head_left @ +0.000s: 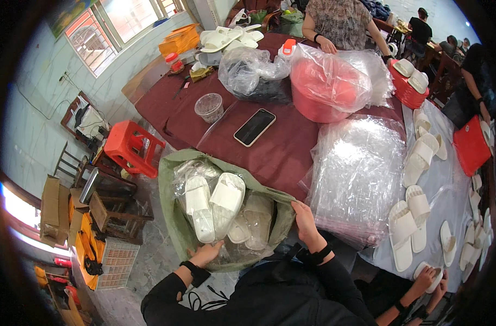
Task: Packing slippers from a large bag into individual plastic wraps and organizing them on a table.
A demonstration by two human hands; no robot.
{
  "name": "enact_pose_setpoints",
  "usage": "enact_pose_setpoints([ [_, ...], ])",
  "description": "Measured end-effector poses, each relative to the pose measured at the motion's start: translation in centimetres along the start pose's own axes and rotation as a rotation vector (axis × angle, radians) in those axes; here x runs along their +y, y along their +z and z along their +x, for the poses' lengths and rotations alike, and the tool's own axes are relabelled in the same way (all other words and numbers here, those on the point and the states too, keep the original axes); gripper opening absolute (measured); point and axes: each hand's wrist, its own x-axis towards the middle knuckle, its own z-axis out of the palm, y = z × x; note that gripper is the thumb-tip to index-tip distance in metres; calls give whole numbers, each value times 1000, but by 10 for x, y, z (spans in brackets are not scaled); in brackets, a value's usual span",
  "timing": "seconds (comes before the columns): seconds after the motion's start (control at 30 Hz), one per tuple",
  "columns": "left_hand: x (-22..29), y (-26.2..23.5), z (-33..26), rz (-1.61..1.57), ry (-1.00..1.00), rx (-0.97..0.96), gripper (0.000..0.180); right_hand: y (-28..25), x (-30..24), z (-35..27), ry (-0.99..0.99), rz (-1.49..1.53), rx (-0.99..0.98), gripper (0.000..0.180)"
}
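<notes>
While both hands grip its mouth, the green sack (174,217) sits open at about six o'clock in the view, just below the near edge of the maroon table (291,146). It is filled with white slippers (218,204), most of them sealed in clear plastic bags. The left hand (204,254) holds the sack's near rim at seven o'clock, fingers curled shut over the fabric and the plastic inside it. The right hand (305,223) clamps the rim at the sack's three o'clock side, thumb and fingers pinched on the green cloth. Both wrists carry a black band, and black sleeves run down to the lower edge.

Just right of the sack, at four o'clock, lies a thick stack of clear plastic bags (356,174). Beyond it, loose white slippers (416,217) are spread over a pale cloth from three to five o'clock. A second person's hands (430,280) hold one slipper at five o'clock.

Farther up the table, near the centre, a black phone (254,127) lies flat, with a clear plastic cup (209,107) at its ten o'clock. A red tub wrapped in plastic (326,84) stands at one o'clock. Another person (343,22) leans on the table's far edge at twelve. A red plastic stool (133,146) stands on the floor at nine o'clock.
</notes>
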Motion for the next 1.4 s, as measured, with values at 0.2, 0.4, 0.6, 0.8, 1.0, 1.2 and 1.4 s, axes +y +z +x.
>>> enact_pose_setpoints([
  [0.2, -70, -36, 37, 513, 176, -61, 89, 13, -4, -4, -16, -12, -24, 23],
  [0.4, -42, -111, 19, 636, 450, -27, 57, -2, -1, 3, 11, -6, -35, 24],
  [0.6, 1, -149, -25, 534, 401, -48, 37, 2, 0, 1, -1, -31, -18, 24],
  [0.8, 63, -127, -45, 594, 715, 140, 35, 2, 7, 2, -85, -197, -69, 23],
  [1.0, 85, -110, -22, 636, 740, 456, 31, 1, 1, -6, -239, -574, -9, 25],
  [1.2, 156, -53, -26, 659, 999, 490, 29, 26, -18, -46, -629, -1317, -145, 28],
  [1.4, 229, -11, -52, 422, 1330, 615, 17, 10, -69, -77, -840, -1137, 170, 12],
])
